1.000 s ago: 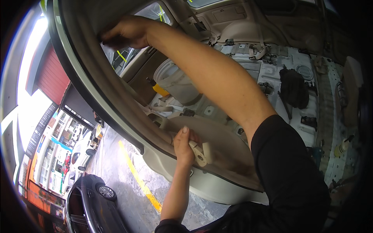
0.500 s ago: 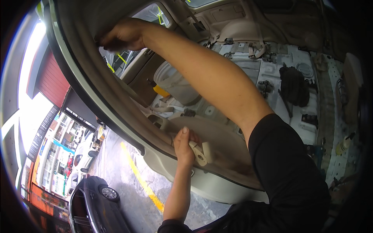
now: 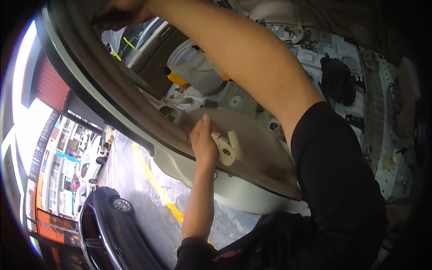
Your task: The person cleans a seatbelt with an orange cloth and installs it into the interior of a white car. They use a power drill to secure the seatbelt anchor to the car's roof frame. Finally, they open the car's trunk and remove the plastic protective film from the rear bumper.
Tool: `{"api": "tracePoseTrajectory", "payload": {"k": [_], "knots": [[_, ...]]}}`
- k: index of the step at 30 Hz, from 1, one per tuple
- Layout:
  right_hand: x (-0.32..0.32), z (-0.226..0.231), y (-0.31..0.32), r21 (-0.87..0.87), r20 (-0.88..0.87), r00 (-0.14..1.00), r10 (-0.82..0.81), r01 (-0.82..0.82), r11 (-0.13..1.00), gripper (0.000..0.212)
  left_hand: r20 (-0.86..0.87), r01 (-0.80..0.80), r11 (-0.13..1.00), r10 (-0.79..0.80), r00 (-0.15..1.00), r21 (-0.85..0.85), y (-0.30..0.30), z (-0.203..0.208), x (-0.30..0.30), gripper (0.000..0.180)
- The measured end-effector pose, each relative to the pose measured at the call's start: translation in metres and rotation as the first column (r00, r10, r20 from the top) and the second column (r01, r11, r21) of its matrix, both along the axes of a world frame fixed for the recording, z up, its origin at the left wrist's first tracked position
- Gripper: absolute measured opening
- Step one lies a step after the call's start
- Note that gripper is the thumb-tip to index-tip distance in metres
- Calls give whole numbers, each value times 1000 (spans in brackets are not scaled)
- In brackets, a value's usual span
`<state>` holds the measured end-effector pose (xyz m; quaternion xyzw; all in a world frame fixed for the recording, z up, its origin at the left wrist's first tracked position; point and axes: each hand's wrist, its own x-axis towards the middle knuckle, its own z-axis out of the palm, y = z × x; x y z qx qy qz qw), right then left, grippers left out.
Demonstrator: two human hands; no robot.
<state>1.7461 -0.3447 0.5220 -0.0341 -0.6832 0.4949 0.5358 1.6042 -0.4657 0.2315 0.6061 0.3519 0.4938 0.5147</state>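
Note:
My left hand (image 3: 204,143) is closed over the inner edge of a vehicle's rear opening, its thumb pointing up. Right beside its fingers is a cream plastic piece (image 3: 226,154) with a round hole and an upright tab; whether the fingers also grip it I cannot tell. My right hand (image 3: 125,12) reaches across to the upper left, fingers curled against the brown trim and seal (image 3: 72,45) of the frame. Shadow hides what those fingertips hold, if anything. Below my right arm lies a curved beige side panel (image 3: 252,135).
A translucent bucket (image 3: 193,67) stands inside on the bare floor (image 3: 240,101), with a yellow bottle (image 3: 175,77) beside it. Farther right are a black bag-like thing (image 3: 338,81) and a small spray bottle (image 3: 393,158). Outside, a dark car (image 3: 112,229) stands on the pavement.
The view has shifted, so the frame, bucket and both hands sit higher in the picture. My left hand stays by the cream piece; my right hand stays at the upper trim.

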Motion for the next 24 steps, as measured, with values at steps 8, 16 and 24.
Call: {"api": "tracePoseTrajectory", "payload": {"k": [8, 16, 24], "knots": [[-5, -7, -30, -164, 65, 994, -91, 101, 981, 25, -56, -119, 991, 116, 992, -67, -4, 13, 7, 39], [6, 1, 18, 73, 72, 997, 19, -25, 997, 19, -68, -116, 993, 114, 991, -17, -3, 25, 21, 38], [4, -15, -39, -37, 33, 984, 176, -174, 984, 20, -14, -88, 994, 87, 996, -63, 0, 26, 20, 36]]}}
